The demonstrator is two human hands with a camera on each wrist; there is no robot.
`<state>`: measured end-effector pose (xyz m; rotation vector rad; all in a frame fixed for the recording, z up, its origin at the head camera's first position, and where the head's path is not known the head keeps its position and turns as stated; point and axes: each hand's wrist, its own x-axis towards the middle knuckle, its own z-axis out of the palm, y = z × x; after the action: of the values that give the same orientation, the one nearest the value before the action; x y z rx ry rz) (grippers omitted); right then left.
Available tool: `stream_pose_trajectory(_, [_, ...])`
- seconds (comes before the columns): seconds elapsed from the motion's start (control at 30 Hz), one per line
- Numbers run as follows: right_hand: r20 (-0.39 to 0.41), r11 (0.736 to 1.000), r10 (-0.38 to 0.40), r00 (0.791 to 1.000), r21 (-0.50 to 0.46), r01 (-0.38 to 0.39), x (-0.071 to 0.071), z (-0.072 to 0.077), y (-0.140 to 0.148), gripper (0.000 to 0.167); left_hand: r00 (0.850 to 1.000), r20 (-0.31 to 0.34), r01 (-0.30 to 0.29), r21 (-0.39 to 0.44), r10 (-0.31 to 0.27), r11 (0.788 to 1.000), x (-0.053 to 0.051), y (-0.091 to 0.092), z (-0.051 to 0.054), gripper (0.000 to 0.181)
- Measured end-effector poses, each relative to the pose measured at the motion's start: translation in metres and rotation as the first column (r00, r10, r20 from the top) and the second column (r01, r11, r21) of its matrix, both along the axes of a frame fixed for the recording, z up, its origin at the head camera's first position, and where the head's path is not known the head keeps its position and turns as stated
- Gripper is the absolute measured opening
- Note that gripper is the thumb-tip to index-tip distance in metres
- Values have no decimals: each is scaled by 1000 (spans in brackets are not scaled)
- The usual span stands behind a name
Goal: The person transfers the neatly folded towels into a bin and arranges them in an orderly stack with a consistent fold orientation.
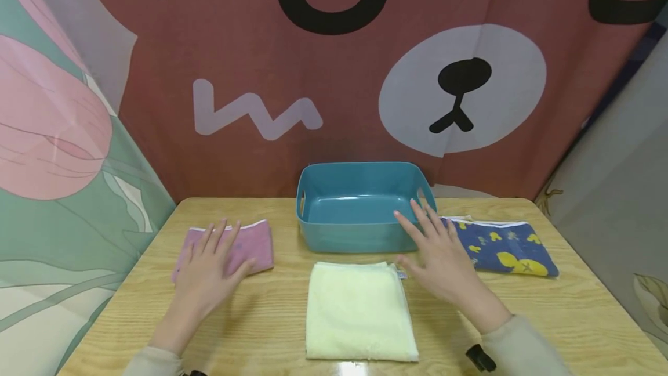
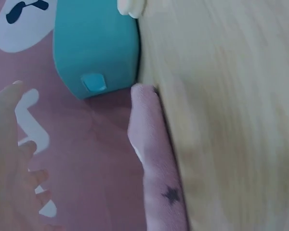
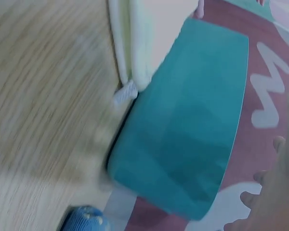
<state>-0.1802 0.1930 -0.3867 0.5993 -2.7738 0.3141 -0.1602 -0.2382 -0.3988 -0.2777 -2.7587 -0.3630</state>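
A pale yellow folded cloth point(image 1: 361, 313) lies at the front middle of the table. On the left is a pink folded cloth point(image 1: 258, 245), also seen in the left wrist view point(image 2: 156, 159), with a dark star on it. My left hand point(image 1: 204, 277) hovers over the pink cloth's near side, fingers spread. My right hand point(image 1: 443, 260) is in the air between the yellow cloth and a blue cloth with yellow figures point(image 1: 514, 248), fingers spread and empty. Behind the yellow cloth stands an empty teal basket point(image 1: 355, 238), its right front corner partly behind my right hand.
The wooden table point(image 1: 250, 329) ends at a hanging curtain with a bear print point(image 1: 235, 45). Another patterned curtain point(image 1: 47, 132) hangs along the left side, and a grey one point(image 1: 626, 149) along the right.
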Motion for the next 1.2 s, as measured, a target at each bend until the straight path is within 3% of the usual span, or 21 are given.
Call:
stream_pose_trajectory(0.17, [-23,998,64,998,2,-64,0,-1,-15,79,999,-44,-6,9,7,1000,2,-11,-4,78])
stream_pose_trajectory(0.4, [-88,988,153,984,-3,-154,0,0,-39,80,999,-45,-11,27,12,1000,3,-27,-9,79])
stream_pose_trajectory(0.8, [-36,970,245,969,7,-245,-2,10,-75,75,998,-55,-12,27,14,1000,1,-51,-12,77])
stream_pose_trajectory(0.97, [0,961,276,961,-32,-276,-4,13,-91,74,997,-79,-4,34,6,999,-2,-61,-11,77])
stream_pose_trajectory(1.2, [40,956,288,957,-65,-285,-9,21,-113,72,997,-76,-5,100,13,995,-6,-76,-12,77])
